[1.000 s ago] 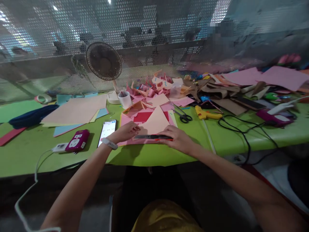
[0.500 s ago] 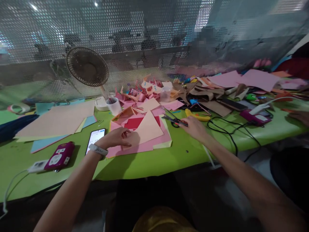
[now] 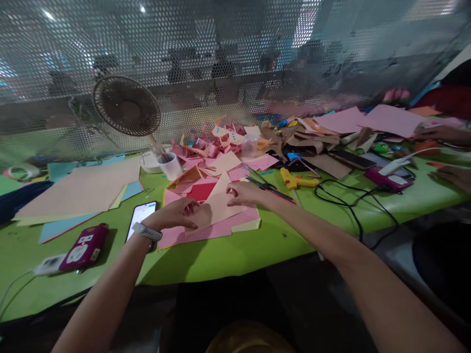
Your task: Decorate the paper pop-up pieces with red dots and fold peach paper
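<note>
A peach sheet of paper [image 3: 216, 208] with a pointed top lies over pink sheets [image 3: 241, 222] and a red piece [image 3: 201, 191]. My left hand [image 3: 179, 214] rests on its left part, fingers bent and apart. Over its right side is my right hand [image 3: 246, 193], thumb and fingers spread, with the fingertips at the paper; whether they touch it I cannot tell. Scissors [image 3: 276, 191] with dark blades and orange-edged handles lie just beyond my right wrist, partly hidden by it. A yellow glue gun [image 3: 297, 180] sits farther right.
Left of my hands are a lit phone [image 3: 142, 218], a magenta power device [image 3: 84, 246] and large paper sheets [image 3: 84, 189]. Behind stand a white cup [image 3: 171, 165], a fan [image 3: 127, 105] and pink paper scraps [image 3: 217, 139]. Black cables [image 3: 344, 201] and another person's hands [image 3: 454, 175] are rightward.
My right hand has let go of the scissors, which now lie on the table, and has moved left onto the peach paper. My left hand stays on the paper.
</note>
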